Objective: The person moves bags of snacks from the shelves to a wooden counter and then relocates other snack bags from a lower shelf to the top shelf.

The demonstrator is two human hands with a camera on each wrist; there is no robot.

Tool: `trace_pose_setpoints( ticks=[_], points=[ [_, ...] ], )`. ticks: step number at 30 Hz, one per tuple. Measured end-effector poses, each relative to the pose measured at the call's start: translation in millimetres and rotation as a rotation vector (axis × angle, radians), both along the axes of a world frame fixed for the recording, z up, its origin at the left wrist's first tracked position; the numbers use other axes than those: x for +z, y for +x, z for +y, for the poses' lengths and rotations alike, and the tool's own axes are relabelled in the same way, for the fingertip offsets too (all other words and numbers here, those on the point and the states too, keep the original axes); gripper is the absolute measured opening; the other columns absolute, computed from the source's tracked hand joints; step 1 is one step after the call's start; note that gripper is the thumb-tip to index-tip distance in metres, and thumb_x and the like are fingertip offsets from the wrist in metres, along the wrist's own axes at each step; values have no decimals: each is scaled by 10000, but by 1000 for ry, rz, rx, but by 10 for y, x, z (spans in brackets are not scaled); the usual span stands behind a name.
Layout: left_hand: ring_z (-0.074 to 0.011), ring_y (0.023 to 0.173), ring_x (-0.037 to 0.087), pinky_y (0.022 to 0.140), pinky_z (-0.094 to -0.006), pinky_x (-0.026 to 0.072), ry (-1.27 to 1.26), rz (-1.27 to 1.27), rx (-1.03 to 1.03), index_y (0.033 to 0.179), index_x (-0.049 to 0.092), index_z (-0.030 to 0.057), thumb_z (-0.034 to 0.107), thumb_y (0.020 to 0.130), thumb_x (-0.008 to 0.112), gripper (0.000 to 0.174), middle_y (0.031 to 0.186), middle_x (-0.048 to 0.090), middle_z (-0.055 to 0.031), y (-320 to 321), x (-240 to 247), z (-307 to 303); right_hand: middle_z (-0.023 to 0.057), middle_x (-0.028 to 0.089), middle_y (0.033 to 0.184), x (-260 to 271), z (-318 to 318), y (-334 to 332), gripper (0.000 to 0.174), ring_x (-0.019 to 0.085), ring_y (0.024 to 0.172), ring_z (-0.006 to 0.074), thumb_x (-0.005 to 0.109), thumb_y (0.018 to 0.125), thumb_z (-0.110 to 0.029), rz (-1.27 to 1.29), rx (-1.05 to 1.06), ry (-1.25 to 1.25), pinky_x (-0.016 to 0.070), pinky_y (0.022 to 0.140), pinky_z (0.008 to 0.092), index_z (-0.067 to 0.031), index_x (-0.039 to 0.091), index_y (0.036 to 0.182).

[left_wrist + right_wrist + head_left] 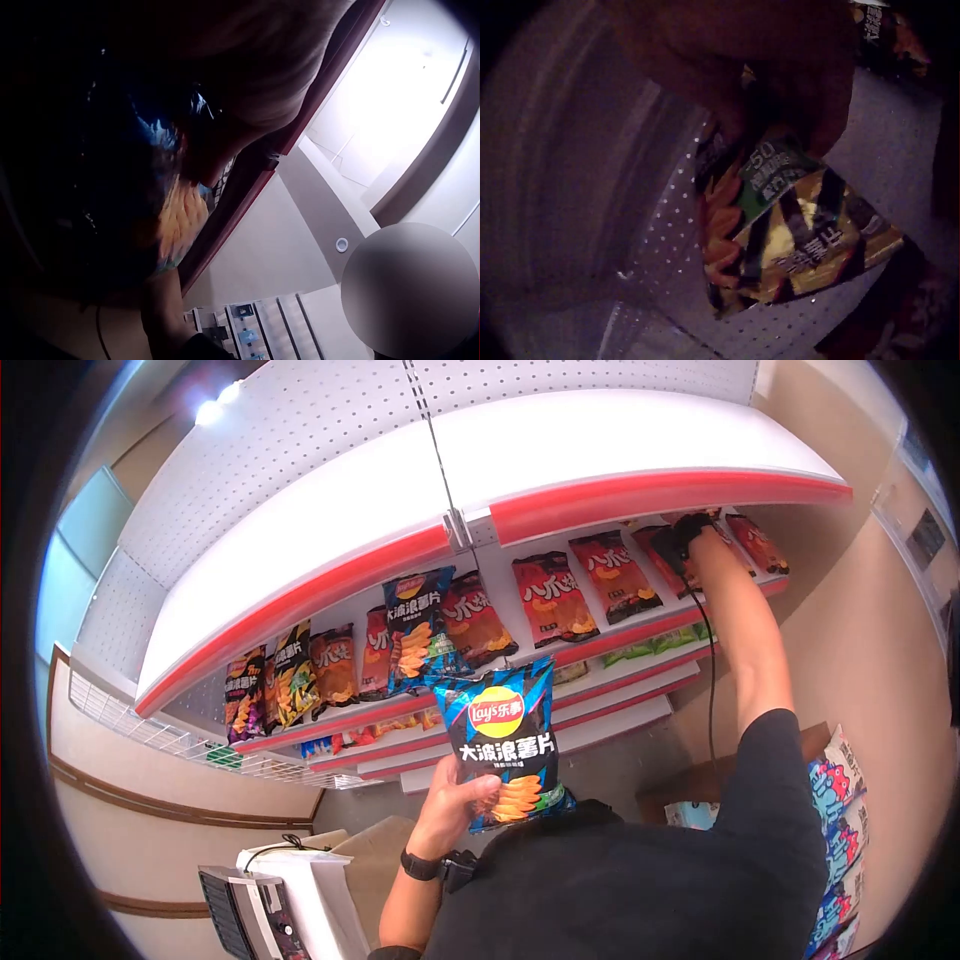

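In the head view, my left hand [452, 807] grips a blue-and-black Lay's chip bag [497, 732] by its side, thumb across the front, bag upright before the shelves. The left wrist view shows that hand [262, 90] and the bag [180, 217] dark and close up. My right arm reaches under the upper shelf at the right, its hand [703, 538] partly hidden by the wrist camera and shelf. In the right wrist view, the curled fingers of that hand [780, 82] hold a yellow-and-black striped bag [802, 240] with a green patch.
Red bags [556, 598] line the shelf under a red-edged upper shelf [660, 495]. Another blue bag [418, 628] leans behind the held one, with yellow-and-black bags [293, 678] at the left. Lower shelves hold more packets. A black cable [711, 680] hangs from the right wrist.
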State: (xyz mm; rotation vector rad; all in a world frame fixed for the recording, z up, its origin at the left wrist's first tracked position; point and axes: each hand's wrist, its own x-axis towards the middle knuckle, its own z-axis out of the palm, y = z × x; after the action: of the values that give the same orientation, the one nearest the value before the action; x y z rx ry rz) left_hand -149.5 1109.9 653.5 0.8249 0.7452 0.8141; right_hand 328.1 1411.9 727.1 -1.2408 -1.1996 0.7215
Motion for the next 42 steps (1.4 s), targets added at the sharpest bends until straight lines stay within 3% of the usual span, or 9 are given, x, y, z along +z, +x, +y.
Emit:
trace_pose_setpoints(
  ticks=[6, 7, 13, 16, 20, 25, 30, 33, 42],
  points=[
    [-39, 595, 517, 522, -199, 384, -27, -31, -38, 1022, 592, 44, 128, 838, 753, 258, 771, 602, 20, -44, 70, 2, 112, 673, 1138, -135, -416, -205, 449, 687, 877, 245, 745, 843, -188, 99, 11, -90, 555, 764, 395, -31, 606, 1240],
    [-32, 637, 502, 535, -199, 381, -22, -32, -99, 1157, 585, 0, 137, 837, 752, 386, 844, 605, 15, -105, -3, 31, 112, 673, 1138, -122, -524, -330, 449, 687, 877, 245, 745, 843, -188, 95, 11, -92, 555, 764, 395, -31, 606, 1240],
    [-40, 622, 520, 534, -193, 391, -5, -21, -144, 1146, 595, -3, 154, 828, 765, 394, 806, 606, 10, -200, -139, 67, 100, 695, 968, -282, -729, -1355, 360, 676, 781, 181, 767, 879, -218, -1, 200, -118, 555, 613, 322, 17, 664, 1132],
    [-35, 605, 519, 524, -195, 388, -10, -25, -148, 1110, 599, 13, 132, 819, 753, 350, 791, 605, 17, -277, -150, 46, 125, 729, 937, -280, -831, -1754, 401, 689, 770, 204, 789, 865, -314, -283, 167, -359, 547, 593, 348, 49, 734, 1026],
    [-30, 589, 511, 515, -197, 379, -61, -22, -117, 1078, 595, 26, 99, 813, 730, 306, 775, 598, 27, -369, -151, 8, 197, 732, 876, -253, -890, -1899, 461, 718, 813, 271, 792, 832, -386, -488, 148, -303, 556, 694, 402, 66, 738, 907],
    [-42, 637, 536, 539, -208, 370, -19, 48, -80, 1146, 592, 20, 139, 832, 742, 368, 838, 648, 14, -424, -161, -7, 222, 722, 946, -149, -778, -1543, 496, 693, 1015, 354, 705, 866, -474, -954, -48, -142, 523, 869, 443, 20, 732, 839],
    [-90, 777, 629, 665, -241, 476, -16, 57, -107, 1214, 579, -5, 122, 805, 775, 471, 960, 690, -34, -477, -287, 53, 202, 698, 1114, -131, -609, -640, 544, 642, 1045, 420, 629, 908, -520, -672, -162, 159, 487, 934, 489, 0, 695, 1055],
    [-150, 910, 660, 800, -299, 529, -4, 109, -62, 1242, 558, -23, 93, 779, 802, 536, 1055, 685, -74, -374, -163, 49, 192, 695, 1059, -188, -381, -19, 362, 639, 971, 424, 680, 876, -308, -809, -258, 255, 489, 912, 523, -10, 679, 1082],
    [-124, 842, 662, 732, -252, 519, -25, 154, 12, 1221, 585, -31, 100, 774, 835, 529, 1023, 711, -64, -315, -201, 50, 191, 693, 1040, 211, -145, 947, 324, 641, 954, 418, 677, 852, -254, -876, -315, 420, 497, 894, 520, -16, 681, 1071]
  ],
)
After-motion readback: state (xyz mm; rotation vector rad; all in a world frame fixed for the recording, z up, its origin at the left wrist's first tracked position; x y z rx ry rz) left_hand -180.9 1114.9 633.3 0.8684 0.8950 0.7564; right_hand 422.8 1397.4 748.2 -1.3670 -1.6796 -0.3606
